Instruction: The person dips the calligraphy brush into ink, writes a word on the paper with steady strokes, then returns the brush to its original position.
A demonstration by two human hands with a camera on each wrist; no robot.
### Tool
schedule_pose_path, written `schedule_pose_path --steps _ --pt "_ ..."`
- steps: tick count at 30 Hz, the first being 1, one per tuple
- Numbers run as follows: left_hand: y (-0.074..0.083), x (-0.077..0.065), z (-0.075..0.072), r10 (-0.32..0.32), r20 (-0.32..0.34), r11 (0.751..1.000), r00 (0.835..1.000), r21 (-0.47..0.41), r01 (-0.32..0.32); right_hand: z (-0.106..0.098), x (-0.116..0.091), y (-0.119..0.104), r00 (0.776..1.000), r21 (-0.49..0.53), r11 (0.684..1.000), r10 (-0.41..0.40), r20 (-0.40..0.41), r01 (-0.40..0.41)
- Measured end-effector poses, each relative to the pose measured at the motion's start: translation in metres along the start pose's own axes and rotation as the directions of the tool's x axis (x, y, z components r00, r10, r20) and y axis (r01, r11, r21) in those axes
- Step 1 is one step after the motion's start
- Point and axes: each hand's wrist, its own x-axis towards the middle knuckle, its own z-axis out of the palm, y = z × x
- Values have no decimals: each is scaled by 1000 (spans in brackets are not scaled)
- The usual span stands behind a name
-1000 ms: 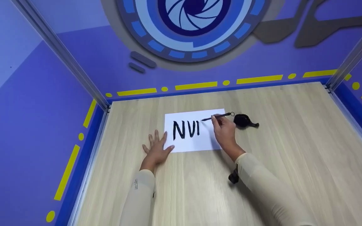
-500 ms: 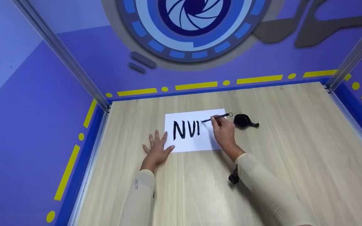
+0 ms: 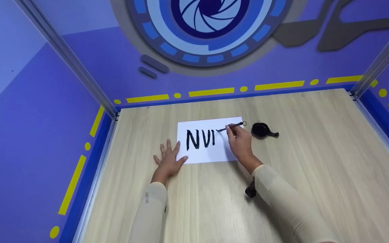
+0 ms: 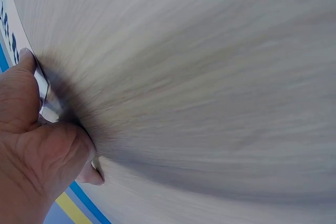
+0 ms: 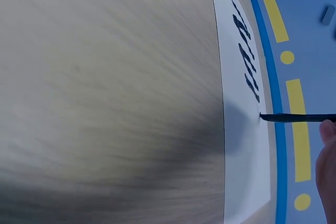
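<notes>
Evidently, in the head view, the white paper (image 3: 211,156) lies flat on the counter (image 3: 198,206). I note the left hand (image 3: 169,162) spread, fingers straight, at its left edge, presumably to stop slipping. The right hand (image 3: 241,143) pinches the brush (image 3: 231,126) beside the black letters (image 3: 192,139); the black dish (image 3: 260,130) sits near, likely for dipping. From the left wrist, I see the thumb (image 4: 24,62) at the paper's edge. From the right wrist, the fingers grip well behind the tip, apparently avoiding ink.
</notes>
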Motion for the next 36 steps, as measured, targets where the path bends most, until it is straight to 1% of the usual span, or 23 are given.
schedule_pose_path --steps 8,17,27,36 --pt "-1 0 1 -2 0 1000 1000 0 2 3 -2 -2 1000 14 999 -31 -1 31" --pt "-1 1 1 -2 3 1000 1000 16 2 1 -1 -4 1000 -4 1000 -6 21 6" --pt "0 0 1 -7 -13 1000 1000 12 7 -2 0 -9 998 -25 998 -57 14 58" --pt "1 0 1 -1 -12 1000 1000 5 1 -4 -1 -12 997 -35 998 -47 58 49"
